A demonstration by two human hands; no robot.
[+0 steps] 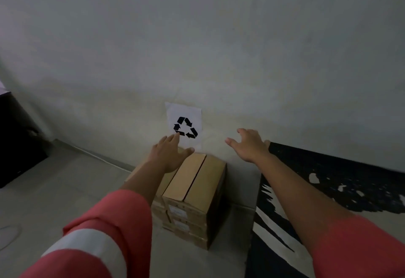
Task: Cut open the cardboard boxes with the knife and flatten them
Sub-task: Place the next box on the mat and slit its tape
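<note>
Cardboard boxes (pixel 194 192) stand stacked; left hand (pixel 169 156) and right hand (pixel 249 146) reach, grips wide, empty.

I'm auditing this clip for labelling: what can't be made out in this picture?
All in the head view.
Hidden: left side of the stacked brown cardboard boxes, behind the left hand and forearm.
Blurred: small white labels on the box fronts, unreadable.
Cut off: black-and-white patterned rug, by the right and bottom edges.

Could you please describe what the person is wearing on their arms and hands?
The left hand and right hand are bare: no gloves, watch or rings show. The left sleeve and right sleeve are coral red; the left one carries a broad white band.
</note>
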